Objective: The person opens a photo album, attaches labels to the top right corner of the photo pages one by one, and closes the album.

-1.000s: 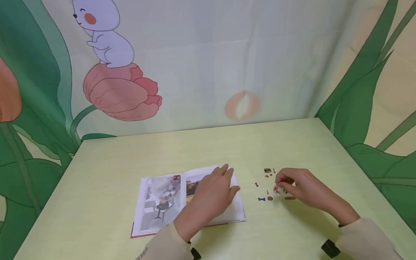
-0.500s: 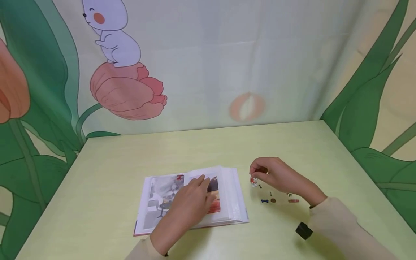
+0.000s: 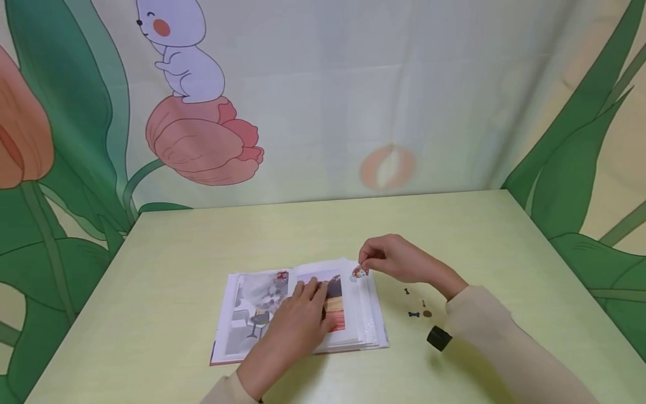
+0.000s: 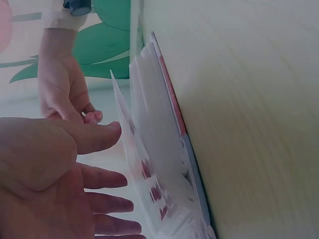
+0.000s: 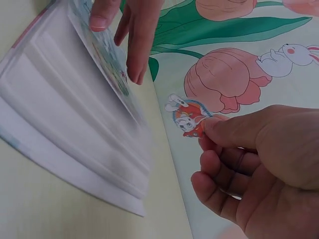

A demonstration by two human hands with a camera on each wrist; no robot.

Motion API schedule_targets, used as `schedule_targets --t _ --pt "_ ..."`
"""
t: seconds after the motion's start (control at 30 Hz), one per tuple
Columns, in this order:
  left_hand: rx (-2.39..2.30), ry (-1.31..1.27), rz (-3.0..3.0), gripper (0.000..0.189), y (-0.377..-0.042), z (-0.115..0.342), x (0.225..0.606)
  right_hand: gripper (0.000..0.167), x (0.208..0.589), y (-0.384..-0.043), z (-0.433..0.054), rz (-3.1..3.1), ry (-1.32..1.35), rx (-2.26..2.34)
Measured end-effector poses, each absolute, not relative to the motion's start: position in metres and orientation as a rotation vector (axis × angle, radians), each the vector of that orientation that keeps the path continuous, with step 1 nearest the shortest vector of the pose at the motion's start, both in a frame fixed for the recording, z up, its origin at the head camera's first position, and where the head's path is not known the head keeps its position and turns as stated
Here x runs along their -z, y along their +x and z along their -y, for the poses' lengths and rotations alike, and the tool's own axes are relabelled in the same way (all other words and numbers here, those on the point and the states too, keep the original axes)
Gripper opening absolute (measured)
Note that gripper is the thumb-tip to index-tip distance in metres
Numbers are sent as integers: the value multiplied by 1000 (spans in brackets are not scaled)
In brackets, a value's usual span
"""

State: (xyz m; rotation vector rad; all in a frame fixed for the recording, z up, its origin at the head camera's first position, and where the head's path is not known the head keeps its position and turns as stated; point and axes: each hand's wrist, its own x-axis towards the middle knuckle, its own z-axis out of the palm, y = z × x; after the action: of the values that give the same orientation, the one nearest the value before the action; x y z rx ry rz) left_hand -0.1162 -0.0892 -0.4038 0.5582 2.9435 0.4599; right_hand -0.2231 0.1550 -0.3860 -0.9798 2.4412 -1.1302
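Observation:
An open photo album (image 3: 357,331) lies on the table, a grey-toned picture on its left page and a colored picture (image 3: 334,287) on its right page. My left hand (image 3: 298,317) lies over the right page with its fingers stretched out; the left wrist view shows the thumb (image 4: 97,137) close to a raised page edge. Between thumb and forefinger, my right hand (image 3: 398,259) pinches a small rabbit sticker (image 5: 187,119) with red and blue on it. From the head view, that sticker appears over the album's upper right corner. Whether it touches the page is unclear.
Right of the album, several tiny cutouts, among them a blue bone shape (image 3: 414,315) and a brown round piece (image 3: 427,313), lie on the pale table (image 3: 166,269). A printed curtain (image 3: 313,112) hangs behind. The black wrist camera (image 3: 439,338) sits below my right sleeve.
My right hand has carried the rabbit sticker left, from among the cutouts to the album's upper right corner. My left hand has shifted left and down on the page, uncovering more of the colored picture.

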Motion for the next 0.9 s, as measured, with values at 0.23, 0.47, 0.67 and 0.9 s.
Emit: schedule_targets --t 0.23,0.47,0.67,0.9 --pt "-452 595 -2892 71 -119 88 411 10 380 -242 -138 -2440 -1067 952" --pt "-394 651 -2876 74 -118 87 413 13 375 -259 -121 -2383 -1089 856" --pt "-327 713 -2905 73 -117 89 415 13 379 -272 -106 -2359 -1101 757" --pt "-294 754 -2928 71 -115 90 416 16 386 -282 -95 -2334 -1101 683"
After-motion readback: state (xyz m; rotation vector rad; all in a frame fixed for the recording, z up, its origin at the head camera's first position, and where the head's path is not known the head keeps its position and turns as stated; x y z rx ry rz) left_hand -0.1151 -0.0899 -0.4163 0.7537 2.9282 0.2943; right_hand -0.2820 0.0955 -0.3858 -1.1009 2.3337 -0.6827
